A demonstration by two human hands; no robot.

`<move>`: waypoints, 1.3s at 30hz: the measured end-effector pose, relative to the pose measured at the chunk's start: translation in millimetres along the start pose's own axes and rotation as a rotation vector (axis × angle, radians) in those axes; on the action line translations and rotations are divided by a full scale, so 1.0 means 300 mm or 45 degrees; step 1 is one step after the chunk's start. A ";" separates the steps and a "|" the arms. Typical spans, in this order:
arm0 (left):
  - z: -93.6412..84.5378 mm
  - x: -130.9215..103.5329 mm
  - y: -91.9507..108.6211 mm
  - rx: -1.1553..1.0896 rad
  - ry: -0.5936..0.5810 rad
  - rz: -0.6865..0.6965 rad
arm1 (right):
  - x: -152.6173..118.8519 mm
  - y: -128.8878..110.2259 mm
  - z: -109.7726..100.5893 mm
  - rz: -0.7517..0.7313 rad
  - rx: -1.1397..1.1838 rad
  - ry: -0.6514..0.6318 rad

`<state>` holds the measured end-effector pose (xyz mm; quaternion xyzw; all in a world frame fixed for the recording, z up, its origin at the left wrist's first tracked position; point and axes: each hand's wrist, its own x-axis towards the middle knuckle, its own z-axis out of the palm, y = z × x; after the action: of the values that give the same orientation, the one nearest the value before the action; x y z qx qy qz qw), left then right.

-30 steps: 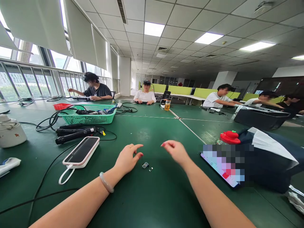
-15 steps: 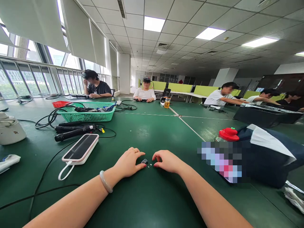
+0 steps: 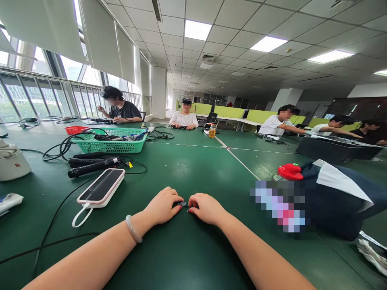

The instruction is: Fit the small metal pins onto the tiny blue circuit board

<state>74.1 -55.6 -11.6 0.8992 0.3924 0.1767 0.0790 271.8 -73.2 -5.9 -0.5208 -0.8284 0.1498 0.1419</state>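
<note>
My left hand (image 3: 163, 206), with a pale bangle on its wrist, pinches a small black piece with white markings (image 3: 182, 204) between thumb and index finger, low over the green table (image 3: 181, 245). It looks like a small circuit board, but is too small to be sure. Just right of it, my right hand (image 3: 205, 207) has its fingers curled and thumb and fingertips close together. A sliver of a small pale piece (image 3: 188, 211) shows at its thumb tip; the rest is hidden by the fingers. The two hands are a short gap apart.
Left stand a white phone (image 3: 102, 187) with a cable loop, black cylindrical tools (image 3: 93, 167) and a green basket (image 3: 110, 147). To the right are a red-lidded jar (image 3: 290, 171) and a dark bag (image 3: 332, 201). Several people sit around the table.
My right hand has moved left and closed over the small pale piece, which lay in view on the table before. My left fingers have closed onto the black piece.
</note>
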 end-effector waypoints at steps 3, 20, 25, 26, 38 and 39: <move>0.001 0.001 -0.003 0.026 0.000 0.004 | 0.001 -0.005 0.013 0.008 -0.022 0.034; -0.003 0.001 -0.010 0.052 -0.011 -0.013 | 0.006 -0.026 0.037 -0.047 -0.080 0.045; -0.004 0.002 -0.011 0.060 -0.016 -0.016 | 0.006 -0.019 0.037 -0.062 -0.088 0.051; -0.004 0.002 -0.010 0.059 -0.017 -0.015 | 0.006 -0.016 0.036 -0.066 -0.083 0.051; 0.000 0.002 -0.017 0.068 -0.013 -0.004 | 0.010 0.001 0.039 -0.036 -0.079 0.051; 0.001 0.002 -0.018 0.068 -0.014 -0.004 | 0.010 0.001 0.039 -0.040 -0.078 0.054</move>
<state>71.0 -51.5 -13.4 0.9013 0.3980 0.1612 0.0572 266.2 -71.5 -16.6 -0.5150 -0.8374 0.1112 0.1458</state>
